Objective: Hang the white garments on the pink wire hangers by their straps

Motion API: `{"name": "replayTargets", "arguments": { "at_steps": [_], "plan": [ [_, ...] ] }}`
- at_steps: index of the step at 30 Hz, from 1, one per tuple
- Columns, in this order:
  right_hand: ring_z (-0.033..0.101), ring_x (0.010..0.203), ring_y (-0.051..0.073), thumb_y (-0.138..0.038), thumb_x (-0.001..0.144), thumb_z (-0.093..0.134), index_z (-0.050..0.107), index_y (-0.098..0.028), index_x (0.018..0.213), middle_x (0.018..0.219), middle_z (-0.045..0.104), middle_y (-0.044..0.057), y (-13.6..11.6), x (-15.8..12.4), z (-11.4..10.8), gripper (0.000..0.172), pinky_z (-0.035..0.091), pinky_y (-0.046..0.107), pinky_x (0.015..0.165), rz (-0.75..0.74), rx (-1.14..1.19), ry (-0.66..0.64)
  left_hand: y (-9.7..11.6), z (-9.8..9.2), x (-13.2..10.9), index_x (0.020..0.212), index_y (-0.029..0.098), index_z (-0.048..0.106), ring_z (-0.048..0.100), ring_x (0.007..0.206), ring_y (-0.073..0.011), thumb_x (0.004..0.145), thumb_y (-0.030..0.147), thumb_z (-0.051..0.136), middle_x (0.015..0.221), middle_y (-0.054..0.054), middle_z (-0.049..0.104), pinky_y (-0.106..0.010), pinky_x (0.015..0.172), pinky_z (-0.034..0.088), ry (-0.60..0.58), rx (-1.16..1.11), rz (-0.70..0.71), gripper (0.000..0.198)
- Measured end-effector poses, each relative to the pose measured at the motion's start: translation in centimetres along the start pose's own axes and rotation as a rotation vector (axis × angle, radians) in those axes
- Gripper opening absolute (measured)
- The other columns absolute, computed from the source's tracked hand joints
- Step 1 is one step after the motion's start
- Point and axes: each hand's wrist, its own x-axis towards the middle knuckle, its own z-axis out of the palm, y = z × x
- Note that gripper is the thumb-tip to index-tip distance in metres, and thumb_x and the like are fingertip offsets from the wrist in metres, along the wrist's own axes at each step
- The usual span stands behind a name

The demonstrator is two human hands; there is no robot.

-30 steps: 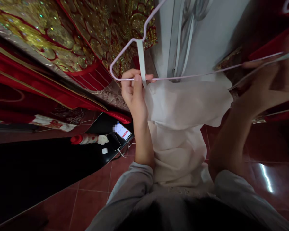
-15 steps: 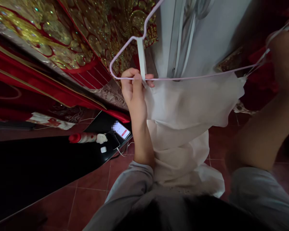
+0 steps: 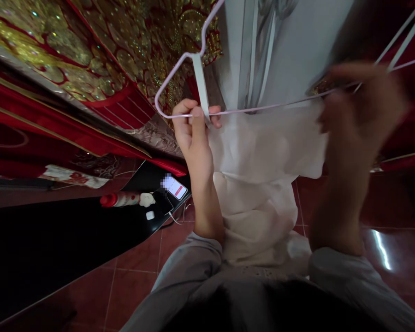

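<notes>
My left hand (image 3: pixel 195 124) is closed, pinching the lower bar of a pale pink clothes hanger (image 3: pixel 176 71) together with a white strap (image 3: pixel 201 83) that loops over its left side. From the bar hangs a pale, cream-white garment (image 3: pixel 263 147) in soft folds, its lower part reaching toward my body. My right hand (image 3: pixel 363 106) is at the garment's upper right corner, over the right part of the hanger bar. Motion smears its fingers, so whether they grip anything cannot be told. Thin white straps (image 3: pixel 408 39) run up to the right beyond it.
Red and gold sequined garments (image 3: pixel 107 55) hang close on the left. A black table (image 3: pixel 72 244) at lower left bears a lit phone (image 3: pixel 175 186), a red-capped bottle (image 3: pixel 121 199) and a small white case (image 3: pixel 150 215). Grey-white fabric or panel (image 3: pixel 297 50) stands ahead; red floor tiles (image 3: pixel 134 249) lie below.
My right hand has come inward from the far right to the garment's right corner. The straps there now stretch up to the right. My left hand keeps its hold on hanger and strap.
</notes>
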Motion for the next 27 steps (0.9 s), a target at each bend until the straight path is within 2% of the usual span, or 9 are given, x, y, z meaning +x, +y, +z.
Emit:
{"name": "replayTargets", "arguments": {
  "at_steps": [1, 3, 8, 13, 15, 18, 21, 24, 27],
  "plan": [
    [0.062, 0.095, 0.016, -0.051, 0.093, 0.058, 0.067, -0.028, 0.122, 0.123, 0.061, 0.007, -0.6, -1.3, 0.9, 0.037, 0.052, 0.029, 0.062, -0.023, 0.02, -0.119, 0.1, -0.1, -0.2, 0.099, 0.024, 0.056, 0.06, 0.069, -0.0179, 0.103, 0.029, 0.062, 0.086, -0.002, 0.07, -0.036, 0.082, 0.05, 0.007, 0.031, 0.018, 0.009],
    [0.06, 0.092, 0.015, -0.046, 0.09, 0.064, 0.063, -0.032, 0.124, 0.126, 0.058, 0.008, -1.5, -3.3, 2.5, 0.037, 0.05, 0.028, 0.058, -0.031, 0.027, -0.162, 0.7, -0.5, -0.6, 0.103, 0.026, 0.061, 0.065, 0.081, -0.0204, 0.103, 0.033, 0.064, 0.093, -0.003, 0.071, -0.038, 0.088, 0.05, 0.02, 0.152, 0.031, 0.008],
    [0.057, 0.083, 0.014, -0.041, 0.091, 0.06, 0.059, -0.038, 0.125, 0.126, 0.056, 0.006, -1.1, -3.6, 3.9, 0.034, 0.052, 0.031, 0.062, 0.007, 0.034, -0.15, 4.3, -2.0, -1.2, 0.097, 0.025, 0.077, 0.066, 0.105, -0.0311, 0.1, 0.045, 0.064, 0.099, -0.009, 0.072, -0.046, 0.099, 0.048, -0.154, 0.518, -0.067, 0.024],
    [0.058, 0.095, 0.017, -0.043, 0.091, 0.061, 0.062, -0.035, 0.12, 0.122, 0.057, 0.007, 0.3, -2.8, 3.3, 0.03, 0.05, 0.029, 0.062, -0.033, 0.042, -0.129, 9.4, -1.7, 1.3, 0.106, 0.026, 0.077, 0.065, 0.115, -0.0383, 0.095, 0.062, 0.059, 0.106, -0.01, 0.074, -0.051, 0.096, 0.055, -0.236, 0.307, -0.201, 0.042],
    [0.058, 0.098, 0.018, -0.044, 0.09, 0.06, 0.062, -0.036, 0.12, 0.121, 0.058, 0.006, 0.6, -3.0, 3.2, 0.031, 0.049, 0.028, 0.06, -0.048, 0.037, -0.114, 10.3, -1.9, 2.8, 0.108, 0.026, 0.074, 0.057, 0.134, -0.029, 0.107, 0.052, 0.041, 0.123, -0.004, 0.073, -0.044, 0.111, 0.051, -0.151, 0.21, -0.203, 0.042],
    [0.058, 0.093, 0.016, -0.042, 0.089, 0.062, 0.062, -0.034, 0.122, 0.121, 0.058, 0.007, 0.7, -3.3, 3.3, 0.034, 0.048, 0.028, 0.059, -0.054, 0.055, -0.104, 9.2, -3.4, 4.1, 0.11, 0.026, 0.071, 0.047, 0.146, -0.02, 0.111, 0.034, 0.029, 0.138, 0.003, 0.067, -0.039, 0.124, 0.04, 0.023, 0.182, -0.086, 0.043],
    [0.056, 0.087, 0.015, -0.042, 0.089, 0.061, 0.062, -0.034, 0.123, 0.123, 0.058, 0.007, 0.5, -3.4, 3.4, 0.035, 0.049, 0.03, 0.06, -0.026, 0.069, -0.113, 6.1, -5.1, 3.5, 0.111, 0.027, 0.074, 0.054, 0.139, -0.0319, 0.097, 0.037, 0.061, 0.13, -0.001, 0.071, -0.048, 0.11, 0.051, 0.155, 0.311, 0.003, 0.021],
    [0.056, 0.087, 0.015, -0.04, 0.092, 0.059, 0.06, -0.038, 0.125, 0.128, 0.057, 0.006, -0.3, -3.6, 3.5, 0.033, 0.051, 0.032, 0.063, 0.008, 0.037, -0.146, 3.5, -4.7, 1.8, 0.102, 0.023, 0.073, 0.061, 0.128, -0.0371, 0.095, 0.038, 0.069, 0.126, -0.006, 0.072, -0.044, 0.089, 0.056, 0.055, 0.348, -0.114, 0.017],
    [0.058, 0.089, 0.016, -0.041, 0.092, 0.059, 0.059, -0.04, 0.128, 0.13, 0.056, 0.006, -0.7, -3.7, 3.5, 0.036, 0.051, 0.032, 0.062, -0.03, 0.041, -0.152, 2.5, -2.3, 0.4, 0.105, 0.022, 0.067, 0.067, 0.12, -0.0328, 0.105, 0.038, 0.059, 0.117, -0.009, 0.074, -0.036, 0.073, 0.053, -0.054, 0.19, -0.222, 0.018]
  ]
}}
